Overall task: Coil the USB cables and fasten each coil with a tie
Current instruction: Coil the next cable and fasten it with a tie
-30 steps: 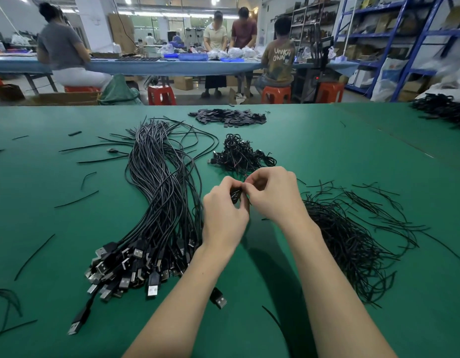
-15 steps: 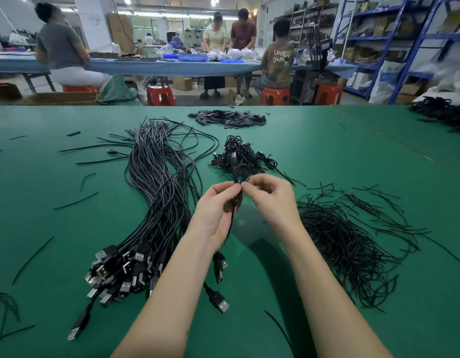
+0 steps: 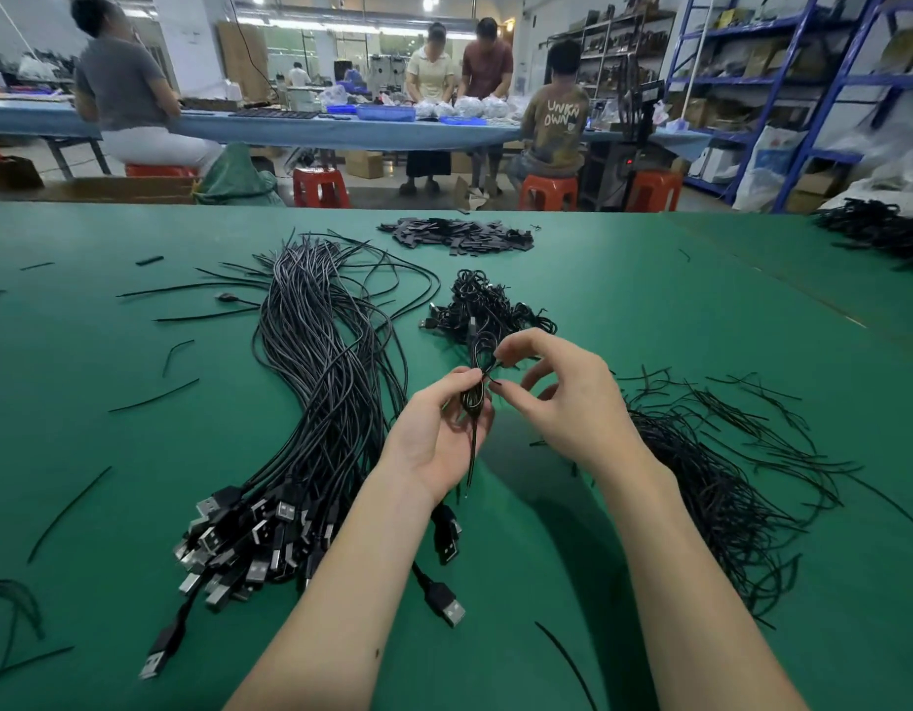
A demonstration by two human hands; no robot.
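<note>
Green felt table [image 3: 649, 300] is stretching out under my arms, and beyond its far edge other people are working at a blue bench.

I am holding a small coil [image 3: 479, 372] of black cable up off the felt, between my two hands. My left hand [image 3: 434, 433] is gripping its lower part, fingers curled round it, with a loose tail hanging down past my palm. My right hand [image 3: 557, 397] is pinching at the coil's waist with thumb and forefinger; whether what I am pinching is a tie or the cable itself, I cannot tell.

What could go wrong, as I judge it: the loops are springy, so if my left grip is slackening while my right is twisting, the coil could open. The hanging tail could also snag on the bundle of uncoiled USB cables [image 3: 321, 402] lying just left of my left hand, and drag a plug along.

Right of my right hand the heap of ties [image 3: 726, 479] is lying close, and its stray ends could catch my wrist. Just past my fingertips sits the pile of finished coils [image 3: 485, 305], so setting down there is a short reach. Bare felt is lying between my forearms and far off to the right; the table's far edge is well away.
</note>
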